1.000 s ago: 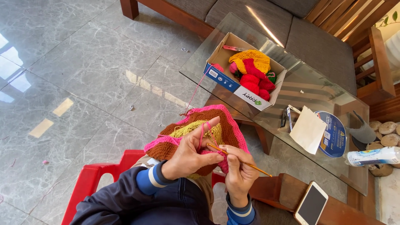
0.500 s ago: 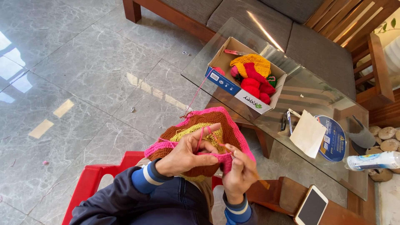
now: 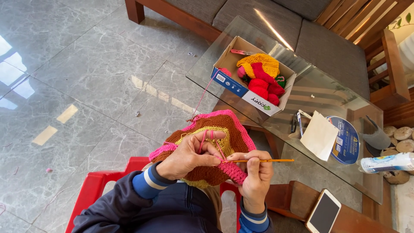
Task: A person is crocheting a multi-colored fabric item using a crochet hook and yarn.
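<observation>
Left hand (image 3: 189, 156) clenched on round brown, yellow and pink crocheted piece (image 3: 215, 129) (pink yarn over fingers). Right hand (image 3: 256, 174) pinching thin orange crochet hook (image 3: 263, 161), long axis toward 3 o'clock.

Crochet work in hand.
Round brown-yellow crocheted piece (image 3: 215, 142) with pink edging, draped over lap; thin orange crochet hook (image 3: 263, 161) level, tip at pink edge.

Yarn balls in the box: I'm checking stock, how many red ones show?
3, clustered in the cardboard box: one in the middle, one below it, one toward the right. More may be hidden underneath.
</observation>
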